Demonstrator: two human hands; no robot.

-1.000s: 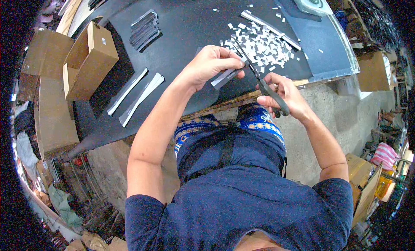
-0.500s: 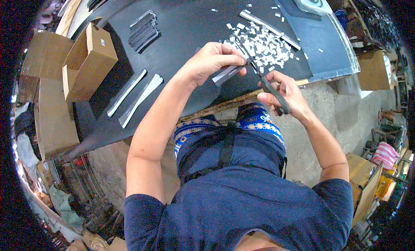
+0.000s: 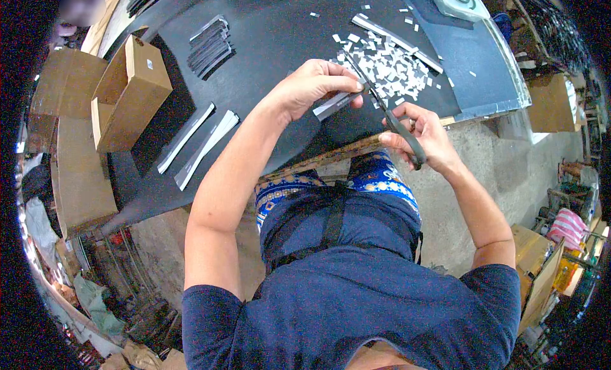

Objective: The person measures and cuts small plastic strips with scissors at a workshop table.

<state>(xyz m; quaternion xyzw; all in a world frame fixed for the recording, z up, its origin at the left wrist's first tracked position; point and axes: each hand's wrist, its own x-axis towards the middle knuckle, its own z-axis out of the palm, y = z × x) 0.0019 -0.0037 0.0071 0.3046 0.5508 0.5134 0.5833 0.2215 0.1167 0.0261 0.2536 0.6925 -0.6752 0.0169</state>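
My left hand pinches a dark and white label strip, whose free end hangs toward the near table edge. In my right hand is a pair of black-handled scissors. Their blades point up and left, close beside my left fingertips and the strip's end. Just beyond the blades lies a loose pile of small white cut pieces. One longer white strip lies across the far side of this pile. Whether the blades touch the strip is too small to tell.
Left on the black table lie a bundle of dark strips and white strips. An open cardboard box stands at the left edge. A pale tray with a green coil sits far right. Another person's blurred head shows at top left.
The strip in my left hand has tilted a little and shows more white. Both hands stay nearly in place. A blurred head has come into view at the top left.
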